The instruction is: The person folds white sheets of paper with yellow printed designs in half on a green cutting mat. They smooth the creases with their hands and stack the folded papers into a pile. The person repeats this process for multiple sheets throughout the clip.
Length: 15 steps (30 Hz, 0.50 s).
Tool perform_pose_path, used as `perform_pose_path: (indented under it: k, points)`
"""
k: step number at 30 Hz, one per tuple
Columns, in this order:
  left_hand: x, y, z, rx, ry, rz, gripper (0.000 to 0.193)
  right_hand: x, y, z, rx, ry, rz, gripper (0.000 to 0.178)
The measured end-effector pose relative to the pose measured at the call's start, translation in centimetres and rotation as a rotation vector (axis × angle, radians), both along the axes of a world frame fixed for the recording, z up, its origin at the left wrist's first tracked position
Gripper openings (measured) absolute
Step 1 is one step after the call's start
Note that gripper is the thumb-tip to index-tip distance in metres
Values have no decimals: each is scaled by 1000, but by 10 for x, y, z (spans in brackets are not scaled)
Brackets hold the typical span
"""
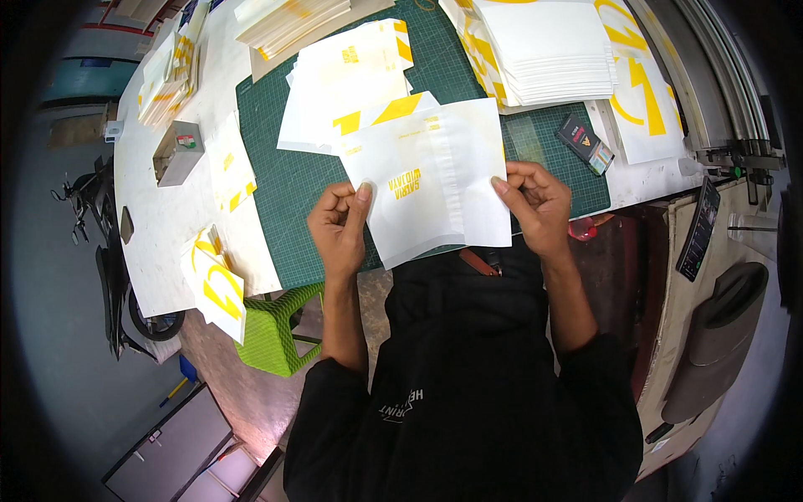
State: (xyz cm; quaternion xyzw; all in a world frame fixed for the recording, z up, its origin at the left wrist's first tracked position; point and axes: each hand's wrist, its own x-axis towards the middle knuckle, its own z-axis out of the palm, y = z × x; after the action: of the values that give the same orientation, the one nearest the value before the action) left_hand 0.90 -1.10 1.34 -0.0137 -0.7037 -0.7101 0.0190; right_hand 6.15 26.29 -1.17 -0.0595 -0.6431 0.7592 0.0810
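Note:
A white paper sheet [427, 188] with yellow print and a crease down its middle is stretched between my hands, above the near edge of a green cutting mat [284, 217]. My left hand [341, 219] pinches its left edge between thumb and fingers. On the opposite edge, my right hand [537, 205] grips it the same way, thumb on top. Just beyond, a loose pile of similar white and yellow papers [335, 92] lies on the mat, partly covered by the held sheet.
A thick stack of folded white papers [548, 54] stands at the far right, beside a small dark box [584, 142]. To the left are a grey metal box [178, 153] and papers [216, 284] overhanging the table edge. A green stool [272, 330] stands below.

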Motion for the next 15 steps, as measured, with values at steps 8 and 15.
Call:
perform_pose_path:
  k: [8,15]
  points:
    - [31,28,-11,175,-272,120,14,-11,-22,17,-312,-151,61,71]
    - [40,-9,20,-505,-555,-207,32,-17,-1,4,283,-97,-222,57]
